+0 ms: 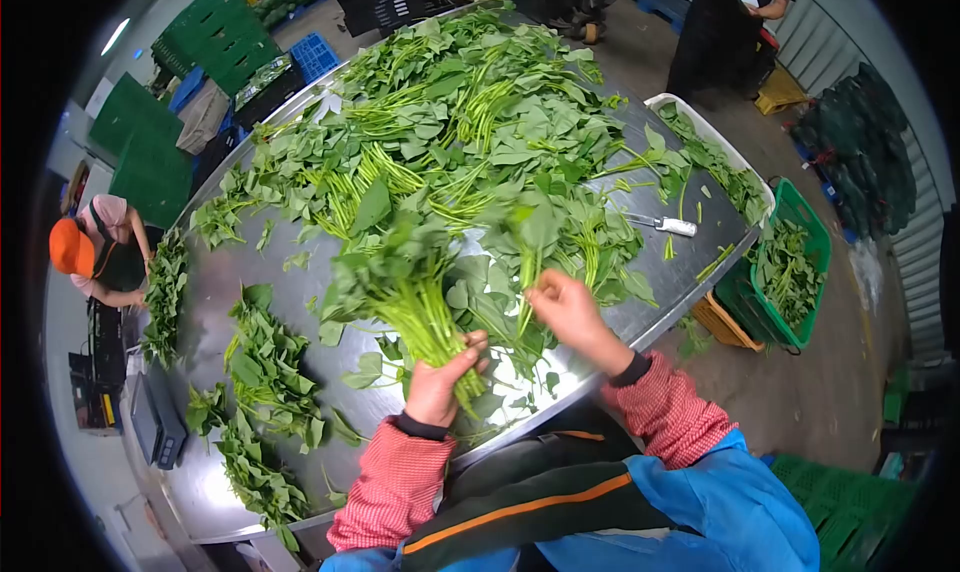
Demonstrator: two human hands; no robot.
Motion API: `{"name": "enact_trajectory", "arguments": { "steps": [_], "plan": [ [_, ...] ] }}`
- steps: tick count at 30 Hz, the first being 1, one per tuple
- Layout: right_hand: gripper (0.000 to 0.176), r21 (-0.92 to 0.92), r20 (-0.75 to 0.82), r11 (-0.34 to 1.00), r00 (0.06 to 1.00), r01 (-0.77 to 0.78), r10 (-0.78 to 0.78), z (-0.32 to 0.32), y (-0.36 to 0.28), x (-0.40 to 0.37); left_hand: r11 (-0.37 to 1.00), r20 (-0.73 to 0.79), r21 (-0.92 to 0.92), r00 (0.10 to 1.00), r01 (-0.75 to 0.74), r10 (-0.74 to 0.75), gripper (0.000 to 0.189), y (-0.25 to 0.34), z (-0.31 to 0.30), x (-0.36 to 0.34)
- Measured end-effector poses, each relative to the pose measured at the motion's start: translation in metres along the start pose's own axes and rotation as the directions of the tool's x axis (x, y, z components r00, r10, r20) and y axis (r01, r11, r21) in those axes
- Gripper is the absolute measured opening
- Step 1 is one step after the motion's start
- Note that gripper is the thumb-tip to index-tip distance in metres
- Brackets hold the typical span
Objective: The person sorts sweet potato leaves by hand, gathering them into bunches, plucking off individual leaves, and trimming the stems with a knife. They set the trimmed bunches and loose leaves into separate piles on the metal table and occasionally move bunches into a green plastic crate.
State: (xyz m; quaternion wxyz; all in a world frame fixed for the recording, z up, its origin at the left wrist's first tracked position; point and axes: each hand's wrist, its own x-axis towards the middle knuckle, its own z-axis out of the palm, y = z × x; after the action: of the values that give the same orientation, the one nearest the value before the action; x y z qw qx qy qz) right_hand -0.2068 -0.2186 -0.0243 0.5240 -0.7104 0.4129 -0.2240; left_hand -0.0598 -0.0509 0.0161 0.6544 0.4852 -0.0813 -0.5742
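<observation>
My left hand [438, 387] is wrapped round the stems of a thick bunch of leafy greens [415, 317], held above the metal table [350, 452] with its leaves pointing away from me. To its right, my right hand [570, 317] pinches a few stems of leafy greens [533, 240], whose leaves are slightly blurred. Beyond both hands spreads a large heap of the same greens [440, 122]. A knife [668, 225] with a white handle lies on the table to the right of the heap.
Several bundles of greens [265, 372] lie on the table's left side, near a scale-like grey box [157, 417]. A white tub [720, 157] and a green crate [800, 262] with greens stand at the right edge. A person in an orange cap [72, 247] works at far left; another person [725, 32] stands top right.
</observation>
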Motion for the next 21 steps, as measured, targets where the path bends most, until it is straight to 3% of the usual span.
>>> {"name": "enact_trajectory", "arguments": {
  "steps": [3,4,6,8,9,10,11,12,15,16,17,18,19,20,21],
  "plan": [
    [0.021,0.130,0.146,0.988,0.985,0.078,-0.097,0.027,-0.013,-0.022,0.997,-0.040,0.071,0.999,0.029,-0.026,0.019,-0.020,0.006,0.012],
    [0.017,0.314,0.268,0.945,0.964,-0.086,-0.001,0.029,-0.030,-0.030,1.000,-0.019,0.018,1.000,0.023,-0.022,0.017,-0.027,0.007,0.016],
    [0.016,0.183,0.202,0.981,0.974,0.065,-0.102,0.030,-0.030,-0.034,0.995,-0.004,-0.098,1.000,0.022,-0.022,0.014,-0.034,0.004,0.019],
    [0.016,0.062,0.196,0.970,0.950,0.235,-0.243,0.017,-0.050,-0.045,0.993,-0.150,-0.115,0.989,-0.030,0.013,0.014,-0.026,0.005,0.019],
    [0.014,-0.234,0.221,0.695,0.733,0.680,-0.643,0.018,-0.042,-0.048,0.991,-0.219,-0.121,0.975,-0.055,0.027,0.013,-0.022,0.005,0.020],
    [0.014,-0.173,0.241,0.700,0.719,0.693,-0.652,0.018,-0.045,-0.059,0.988,-0.172,-0.128,0.983,-0.083,0.060,0.013,-0.012,0.005,0.024],
    [0.015,-0.113,0.256,0.707,0.708,0.698,-0.659,0.019,-0.048,-0.070,0.971,-0.255,-0.215,0.966,-0.108,0.051,0.014,-0.006,0.014,0.019],
    [0.016,-0.081,0.236,0.728,0.722,0.681,-0.650,0.020,-0.046,-0.075,0.971,-0.259,-0.168,0.958,-0.172,0.124,0.015,-0.005,0.011,0.021],
    [0.026,-0.271,0.538,0.759,0.747,0.592,-0.391,0.006,-0.017,-0.081,0.941,-0.283,-0.086,0.913,-0.328,0.293,0.021,0.009,-0.004,0.024],
    [0.041,-0.392,0.578,0.812,0.802,0.433,-0.150,-0.008,-0.022,-0.079,0.949,-0.270,-0.072,0.922,-0.307,0.278,0.027,0.014,-0.010,0.025],
    [0.051,-0.446,0.515,0.832,0.855,0.330,-0.064,-0.019,-0.011,-0.072,0.965,-0.231,-0.059,0.944,-0.254,0.235,0.032,0.018,-0.013,0.024],
    [0.048,-0.419,0.339,0.890,0.940,0.178,-0.029,-0.027,0.006,-0.061,0.981,-0.208,-0.070,0.964,-0.181,0.163,0.034,0.017,-0.017,0.025],
    [0.039,-0.378,0.148,0.924,0.981,-0.063,0.127,-0.042,0.003,-0.048,0.992,-0.189,-0.077,0.978,-0.104,0.088,0.036,0.011,-0.021,0.024],
    [0.034,-0.333,-0.112,0.938,0.992,-0.094,0.060,-0.050,0.015,-0.034,0.993,-0.165,-0.121,0.986,-0.016,-0.004,0.041,0.002,-0.027,0.025],
    [0.034,-0.429,-0.205,0.897,0.979,-0.108,0.020,-0.058,0.028,-0.021,0.988,-0.151,-0.144,0.985,0.058,-0.080,0.034,-0.007,-0.028,0.025]
  ]
}}
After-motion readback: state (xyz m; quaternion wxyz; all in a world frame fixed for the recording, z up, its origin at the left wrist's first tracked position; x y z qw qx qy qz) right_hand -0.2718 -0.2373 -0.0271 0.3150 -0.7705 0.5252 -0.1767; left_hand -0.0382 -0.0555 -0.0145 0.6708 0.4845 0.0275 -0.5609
